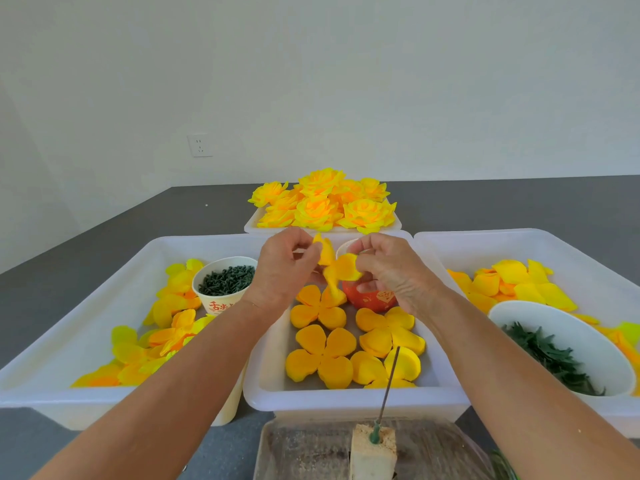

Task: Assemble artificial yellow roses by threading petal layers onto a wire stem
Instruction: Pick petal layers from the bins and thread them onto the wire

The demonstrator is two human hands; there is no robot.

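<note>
From the head view, both my hands are raised over the far end of the middle tray (pixel 356 398). My left hand (pixel 284 268) pinches the left edge of a yellow petal layer (pixel 337 268) between thumb and curled fingers; my right hand (pixel 391 271) pinches its right edge, with something thin and dark, perhaps a small green piece, held in the fingertips at about 12 o'clock of that hand. I cannot tell exactly what it is.

The wire stem (pixel 389 382) stands at 6 o'clock, stuck upright in a foam block (pixel 374 448) on the near tabletop, bare of petals. I judge the step in hand is opening the layer and finding its centre hole. To do it well I would keep the petals spread flat, hold close to the centre, bring the hole straight over the wire tip and slide down without creasing.

Counts: four white trays; the middle one holds four flat petal layers (pixel 320 355) plus the one in my hands. Finished roses (pixel 322 202) are piled in the far tray at 12 o'clock, roughly eight, overlapping. One paper cup (pixel 225 284) of dark green bits at 10 o'clock, one red cup (pixel 370 297) under my right hand, one white bowl (pixel 568 341) of green leaves at 3 o'clock. Loose petals in the side trays are too heaped to count.
</note>
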